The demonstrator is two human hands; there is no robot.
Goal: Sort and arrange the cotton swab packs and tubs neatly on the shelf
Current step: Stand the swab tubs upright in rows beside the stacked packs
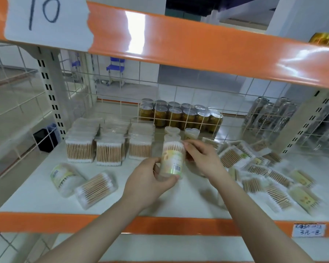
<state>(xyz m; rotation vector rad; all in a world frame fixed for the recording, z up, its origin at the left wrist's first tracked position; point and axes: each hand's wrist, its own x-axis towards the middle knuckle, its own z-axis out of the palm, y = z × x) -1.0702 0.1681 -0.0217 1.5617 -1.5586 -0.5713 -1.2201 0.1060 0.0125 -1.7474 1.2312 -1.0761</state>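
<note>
White metal shelf (179, 202) with glossy orange front edges and a wire grid back fills pretty much the whole view, tiled floor and a blue chair (115, 71) visible through the mesh at about 11 o'clock. Up at 10 o'clock there's a white paper sign (46, 21) taped on the upper orange rail with "10" written on it.

At 9 o'clock from the middle, three neat stacks of clear flat cotton swab packs (108, 147) with wooden sticks stand side by side. Over at 3 to 4 o'clock it's a messy scattered heap of the same kind of loose swab packs (270, 179), lying at all angles. Behind, at 12 o'clock past the mesh, a block of gold-labelled cans (180, 114), and some silver cans (270, 112) at 2 o'clock.

At 8 o'clock two clear round swab tubs (82, 185) lie on their sides, touching each other. Two small heart-lidded tubs (182, 132) stand just behind the centre.

Dead centre: the clear cylindrical tub of swabs with a yellow-green label (172, 158) is upright-ish, just above the shelf. Left hand (150, 184) grips its lower part, fingers curled round it. Right hand (203, 157) touches the upper side with its fingertips; can't tell how firmly it's holding.

Small handwritten price tag (309, 230) sits on the front rail at 5 o'clock.
</note>
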